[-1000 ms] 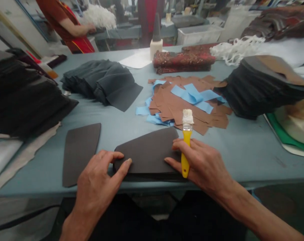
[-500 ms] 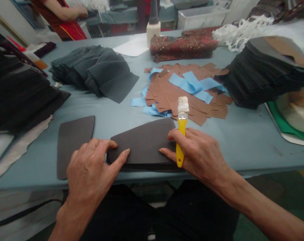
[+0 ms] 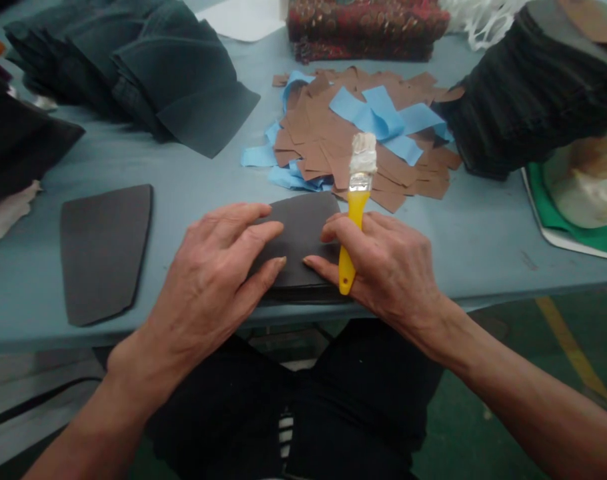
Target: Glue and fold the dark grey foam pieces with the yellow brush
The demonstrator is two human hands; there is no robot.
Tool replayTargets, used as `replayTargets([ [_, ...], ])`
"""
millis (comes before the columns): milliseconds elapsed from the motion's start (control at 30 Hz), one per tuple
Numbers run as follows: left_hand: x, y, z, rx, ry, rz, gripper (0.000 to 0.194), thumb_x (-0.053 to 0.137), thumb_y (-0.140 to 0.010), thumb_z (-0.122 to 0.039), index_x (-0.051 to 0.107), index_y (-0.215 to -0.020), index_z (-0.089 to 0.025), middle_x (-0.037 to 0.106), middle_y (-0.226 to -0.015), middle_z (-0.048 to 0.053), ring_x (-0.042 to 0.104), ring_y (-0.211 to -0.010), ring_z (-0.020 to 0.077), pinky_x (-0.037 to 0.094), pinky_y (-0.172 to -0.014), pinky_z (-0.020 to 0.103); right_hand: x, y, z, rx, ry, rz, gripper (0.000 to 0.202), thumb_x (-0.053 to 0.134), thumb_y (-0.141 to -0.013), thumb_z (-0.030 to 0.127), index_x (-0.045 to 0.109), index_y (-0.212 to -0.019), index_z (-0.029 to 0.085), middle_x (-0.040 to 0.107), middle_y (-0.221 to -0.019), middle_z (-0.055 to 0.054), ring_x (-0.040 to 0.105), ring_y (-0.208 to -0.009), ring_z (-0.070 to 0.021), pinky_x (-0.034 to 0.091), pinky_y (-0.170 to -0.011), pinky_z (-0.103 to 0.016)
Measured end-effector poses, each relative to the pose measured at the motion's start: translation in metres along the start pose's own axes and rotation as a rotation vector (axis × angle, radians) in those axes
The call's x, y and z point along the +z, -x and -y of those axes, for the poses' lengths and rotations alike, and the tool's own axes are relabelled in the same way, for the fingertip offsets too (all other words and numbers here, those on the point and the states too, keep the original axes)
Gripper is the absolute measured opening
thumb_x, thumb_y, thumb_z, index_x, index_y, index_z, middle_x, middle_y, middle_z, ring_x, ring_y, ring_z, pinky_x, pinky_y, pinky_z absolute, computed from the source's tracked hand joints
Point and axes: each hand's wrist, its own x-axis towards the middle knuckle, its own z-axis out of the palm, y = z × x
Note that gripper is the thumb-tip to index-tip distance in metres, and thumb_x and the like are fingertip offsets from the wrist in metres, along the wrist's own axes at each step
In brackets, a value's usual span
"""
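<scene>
A small stack of dark grey panels (image 3: 303, 230) lies at the table's front edge between my hands. My left hand (image 3: 216, 267), fingers apart and holding nothing, is over the stack's left part and hides it. At the stack's right end, my right hand (image 3: 383, 267) holds a yellow-handled brush (image 3: 356, 207) upright, its bristles coated in white, while thumb and forefinger rest by the panels. Another dark grey panel (image 3: 106, 253) lies apart on the left. Beyond the stack is a heap of brown pieces (image 3: 323, 150) with blue strips (image 3: 368, 113) on it.
Dark fabric pieces (image 3: 183, 80) are piled at the back left of the blue-covered table (image 3: 483, 247). A tall dark stack (image 3: 538, 93) stands at the right, above a green item (image 3: 548, 207). Patterned red cloth (image 3: 366, 30) lies at the back.
My left hand has moved right over the stack, its fingers spreading. The view has tilted down, and the co-worker and bottle have left it. My right hand still holds the brush.
</scene>
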Motion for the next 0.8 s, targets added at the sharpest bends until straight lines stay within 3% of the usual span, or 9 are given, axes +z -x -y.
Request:
replayTargets([
  [100, 0.013, -0.004, 0.003, 0.061, 0.016, 0.1, 0.051, 0.037, -0.111, -0.042, 0.056, -0.15, -0.016, 0.051, -0.165, 0.015, 0.043, -0.157, 0.0329, 0.039, -0.128, 0.054, 0.0, 0.002, 0.001, 0.002, 0.016, 0.005, 0.042, 0.051, -0.109, 0.057, 0.069, -0.1, 0.021, 0.074, -0.086, -0.008, 0.064, -0.078, -0.0247, 0.039, -0.071, -0.035],
  [200, 0.022, -0.003, 0.006, 0.064, -0.025, 0.153, 0.055, 0.033, -0.112, -0.042, 0.051, -0.156, -0.014, 0.048, -0.168, 0.016, 0.038, -0.16, 0.0349, 0.036, -0.13, 0.057, 0.002, 0.003, 0.002, 0.005, -0.006, -0.014, 0.041, 0.05, -0.11, 0.056, 0.07, -0.101, 0.021, 0.079, -0.097, -0.01, 0.067, -0.083, -0.026, 0.042, -0.077, -0.037],
  [467, 0.03, -0.001, 0.004, 0.05, -0.04, 0.119, 0.054, 0.034, -0.112, -0.04, 0.05, -0.158, -0.015, 0.048, -0.168, 0.015, 0.039, -0.16, 0.0346, 0.036, -0.13, 0.058, 0.003, 0.003, 0.005, 0.047, -0.052, -0.061, 0.037, 0.057, -0.108, 0.053, 0.07, -0.1, 0.019, 0.081, -0.105, -0.013, 0.072, -0.093, -0.0302, 0.049, -0.085, -0.042],
  [667, 0.033, 0.0, 0.001, 0.055, -0.032, 0.076, 0.054, 0.032, -0.112, -0.039, 0.052, -0.156, -0.014, 0.05, -0.167, 0.015, 0.04, -0.16, 0.0345, 0.035, -0.131, 0.056, -0.012, -0.002, 0.031, 0.121, -0.231, -0.142, 0.008, 0.061, -0.107, 0.025, 0.067, -0.106, 0.021, 0.077, -0.133, -0.015, 0.075, -0.117, -0.0289, 0.057, -0.101, -0.042],
  [800, 0.033, -0.001, 0.0, 0.054, -0.038, 0.078, 0.054, 0.033, -0.112, -0.037, 0.052, -0.156, -0.012, 0.05, -0.166, 0.016, 0.041, -0.159, 0.035, 0.036, -0.131, 0.057, -0.004, -0.022, 0.048, 0.18, -0.38, -0.213, 0.013, 0.053, -0.108, 0.017, 0.064, -0.115, 0.019, 0.074, -0.137, -0.019, 0.07, -0.131, -0.0268, 0.055, -0.11, -0.042],
])
